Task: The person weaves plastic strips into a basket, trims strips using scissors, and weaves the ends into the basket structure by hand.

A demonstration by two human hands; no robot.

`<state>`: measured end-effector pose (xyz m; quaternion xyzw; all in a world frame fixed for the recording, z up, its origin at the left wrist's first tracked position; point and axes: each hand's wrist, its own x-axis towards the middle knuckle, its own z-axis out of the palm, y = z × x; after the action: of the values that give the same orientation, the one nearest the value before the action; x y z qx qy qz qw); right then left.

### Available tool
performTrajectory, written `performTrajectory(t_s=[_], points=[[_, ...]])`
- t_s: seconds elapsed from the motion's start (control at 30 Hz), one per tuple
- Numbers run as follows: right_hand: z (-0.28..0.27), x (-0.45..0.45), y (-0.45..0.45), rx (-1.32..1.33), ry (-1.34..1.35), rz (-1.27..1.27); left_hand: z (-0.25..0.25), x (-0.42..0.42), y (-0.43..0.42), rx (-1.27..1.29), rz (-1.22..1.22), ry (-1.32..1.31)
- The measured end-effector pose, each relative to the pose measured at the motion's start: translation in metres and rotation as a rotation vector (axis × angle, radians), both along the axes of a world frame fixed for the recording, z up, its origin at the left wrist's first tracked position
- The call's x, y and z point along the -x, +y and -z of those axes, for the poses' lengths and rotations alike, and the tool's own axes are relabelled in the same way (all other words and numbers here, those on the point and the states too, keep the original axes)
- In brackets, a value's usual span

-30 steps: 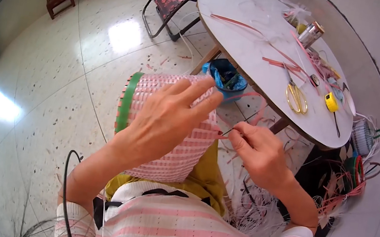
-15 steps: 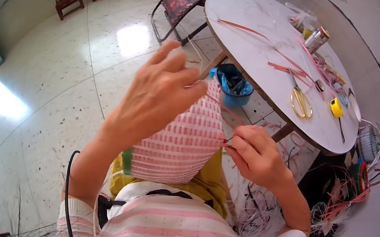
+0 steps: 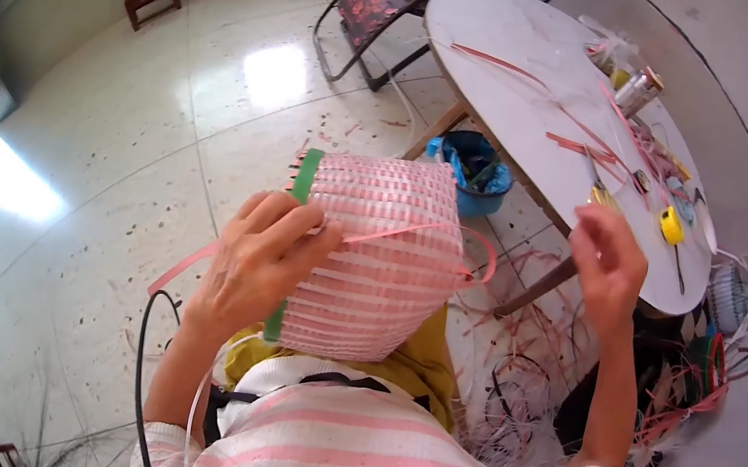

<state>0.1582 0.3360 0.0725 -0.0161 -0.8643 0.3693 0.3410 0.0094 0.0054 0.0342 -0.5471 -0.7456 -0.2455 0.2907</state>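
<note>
A pink and white woven basket (image 3: 374, 289) with a green band (image 3: 307, 177) lies on its side over my lap, its band toward the left. My left hand (image 3: 263, 249) is closed on a long pink strip (image 3: 401, 234), over the band end of the basket. That strip loops at the basket's right end, and its tail hangs out left of my wrist. My right hand (image 3: 607, 250) is raised off the basket at the table's edge, fingers bent and partly apart, with nothing visible in it. Scissors (image 3: 601, 195) lie just beyond its fingertips, partly covered.
The oval table (image 3: 517, 49) at the right bears pink strips, a can (image 3: 637, 92) and a yellow tape measure (image 3: 670, 226). Below it stand a blue-lined bin (image 3: 482, 203) and scattered strips (image 3: 520, 399). A folding chair (image 3: 369, 8) stands behind; two small wooden chairs are far left.
My right hand has left the basket's right end and moved right to the table's edge. My left hand has come down over the basket with the strip, now drawn across it.
</note>
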Motion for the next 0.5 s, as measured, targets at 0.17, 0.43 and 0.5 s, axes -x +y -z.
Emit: performTrajectory(t_s=[0.17, 0.43, 0.5], points=[[0.035, -0.001, 0.139, -0.365, -0.192, 0.405, 0.003, 0.002, 0.008, 0.017, 0.022, 0.030], [0.033, 0.019, 0.165, -0.356, -0.519, 0.402, 0.002, 0.006, 0.015, 0.053, 0.011, 0.004], [0.033, 0.024, 0.172, -0.558, -0.608, 0.447, 0.003, 0.007, 0.014, 0.071, 0.001, 0.003]])
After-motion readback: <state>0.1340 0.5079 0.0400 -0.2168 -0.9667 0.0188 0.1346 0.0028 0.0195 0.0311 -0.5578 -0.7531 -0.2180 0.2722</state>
